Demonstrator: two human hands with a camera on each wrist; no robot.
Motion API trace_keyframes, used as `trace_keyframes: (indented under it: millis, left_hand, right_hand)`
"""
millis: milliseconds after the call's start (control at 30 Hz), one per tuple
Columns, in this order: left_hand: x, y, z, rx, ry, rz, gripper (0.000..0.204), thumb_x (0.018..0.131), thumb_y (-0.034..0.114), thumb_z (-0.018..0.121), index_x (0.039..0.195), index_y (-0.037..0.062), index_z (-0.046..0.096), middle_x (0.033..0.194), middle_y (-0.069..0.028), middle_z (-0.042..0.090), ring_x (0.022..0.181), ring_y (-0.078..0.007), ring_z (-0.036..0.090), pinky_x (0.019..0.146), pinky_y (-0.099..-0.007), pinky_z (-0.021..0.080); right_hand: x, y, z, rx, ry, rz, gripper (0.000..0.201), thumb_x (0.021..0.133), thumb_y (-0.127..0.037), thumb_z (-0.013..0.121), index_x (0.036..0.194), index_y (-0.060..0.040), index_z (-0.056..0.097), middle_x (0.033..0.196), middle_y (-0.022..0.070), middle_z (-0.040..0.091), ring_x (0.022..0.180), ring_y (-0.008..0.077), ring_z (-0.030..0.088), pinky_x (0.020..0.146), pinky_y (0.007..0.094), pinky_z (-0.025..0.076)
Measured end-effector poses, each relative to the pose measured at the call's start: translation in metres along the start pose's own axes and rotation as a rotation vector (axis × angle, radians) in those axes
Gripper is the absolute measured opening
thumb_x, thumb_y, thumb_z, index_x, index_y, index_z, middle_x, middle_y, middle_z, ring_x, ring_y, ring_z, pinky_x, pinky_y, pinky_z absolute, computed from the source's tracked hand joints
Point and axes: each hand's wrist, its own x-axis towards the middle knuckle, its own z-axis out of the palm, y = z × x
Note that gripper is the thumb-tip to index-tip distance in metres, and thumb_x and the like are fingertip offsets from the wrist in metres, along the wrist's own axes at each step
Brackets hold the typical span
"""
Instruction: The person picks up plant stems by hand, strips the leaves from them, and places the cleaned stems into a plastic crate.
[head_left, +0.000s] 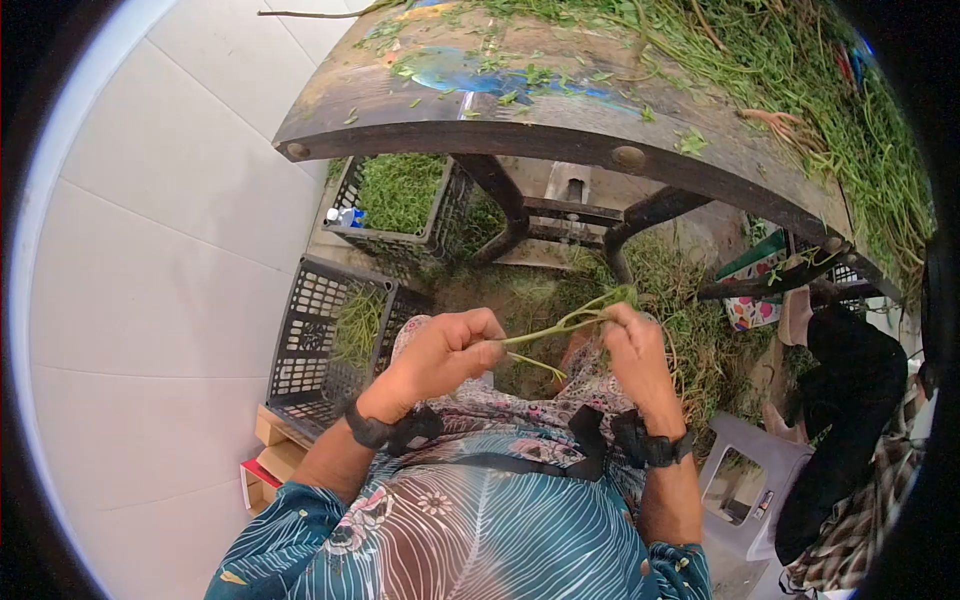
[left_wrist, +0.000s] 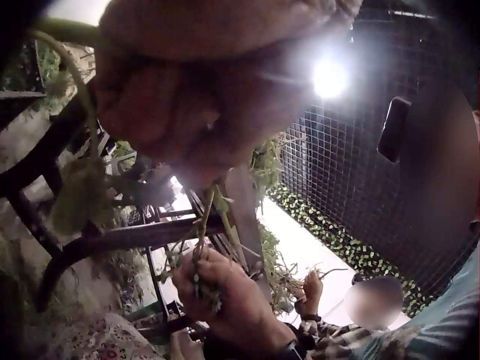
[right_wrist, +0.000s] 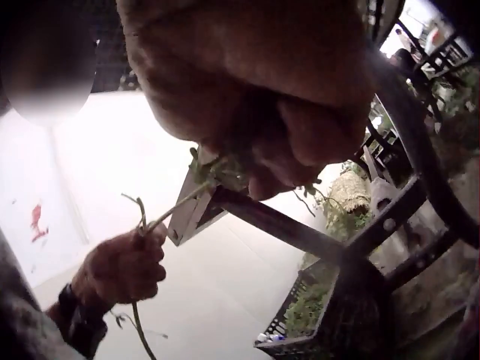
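A green plant stem (head_left: 550,331) with a forked end stretches between both hands, above the lap. My left hand (head_left: 448,352) pinches its left end between thumb and curled fingers, and a thinner piece of stalk (head_left: 540,366) sticks out below. At the other end my right hand (head_left: 638,350) grips the stem near its leafy part, fingers curled down. In the left wrist view the right hand (left_wrist: 225,292) holds the stalk and some small leaves. The right wrist view shows the left hand (right_wrist: 124,270) with stalk pieces poking out above and below its fist.
A wooden table (head_left: 580,145) ahead bears heaped green stems (head_left: 800,90) on its right. Black crates (head_left: 305,330) with greens stand at the left, a small bottle (head_left: 345,217) in the farther one. Plant scraps cover the floor. A grey stool (head_left: 745,540) and another person are at the right.
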Motion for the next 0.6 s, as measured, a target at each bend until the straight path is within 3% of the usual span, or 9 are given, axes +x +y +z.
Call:
trace_keyframes:
  millis: [133, 233, 467, 600]
  left_hand:
    - [-0.004, 0.013, -0.002, -0.015, 0.076, -0.018, 0.011, 0.086, 0.013, 0.054, 0.080, 0.0034, 0.052, 0.061, 0.0038, 0.047, 0.054, -0.0031, 0.039, 0.049, -0.0196, 0.033]
    - [-0.011, 0.012, -0.014, -0.006, 0.153, -0.036, 0.010, 0.086, 0.012, 0.054, 0.080, 0.0033, 0.053, 0.061, 0.0038, 0.047, 0.054, -0.0031, 0.040, 0.049, -0.0196, 0.033]
    - [-0.010, 0.007, -0.014, -0.026, 0.101, -0.045, 0.012, 0.087, 0.014, 0.055, 0.082, 0.0026, 0.053, 0.062, 0.0045, 0.047, 0.055, -0.0026, 0.039, 0.049, -0.0194, 0.032]
    - [-0.009, 0.008, -0.013, -0.027, 0.085, -0.045, 0.011, 0.086, 0.013, 0.055, 0.083, 0.0019, 0.053, 0.062, 0.0052, 0.045, 0.057, -0.0027, 0.039, 0.050, -0.0199, 0.033]
  right_hand:
    - [0.010, 0.016, -0.015, 0.474, 0.188, 0.275, 0.016, 0.083, -0.014, 0.046, 0.092, -0.0046, 0.054, 0.076, 0.0057, 0.058, 0.063, 0.0125, 0.052, 0.049, 0.0257, 0.040]
    - [0.004, 0.013, -0.030, 0.767, 0.177, 0.345, 0.014, 0.086, -0.014, 0.046, 0.097, -0.0088, 0.052, 0.078, 0.0025, 0.057, 0.062, 0.0100, 0.050, 0.044, 0.0201, 0.034]
    - [0.002, 0.018, -0.030, 0.816, 0.143, 0.186, 0.012, 0.088, -0.019, 0.050, 0.093, -0.0089, 0.053, 0.078, -0.0004, 0.055, 0.056, 0.0057, 0.045, 0.043, 0.0197, 0.034]
    - [0.005, 0.006, -0.029, 0.437, 0.124, 0.195, 0.024, 0.084, -0.021, 0.055, 0.099, -0.0020, 0.059, 0.083, 0.0040, 0.060, 0.067, 0.0076, 0.052, 0.056, 0.0228, 0.042]
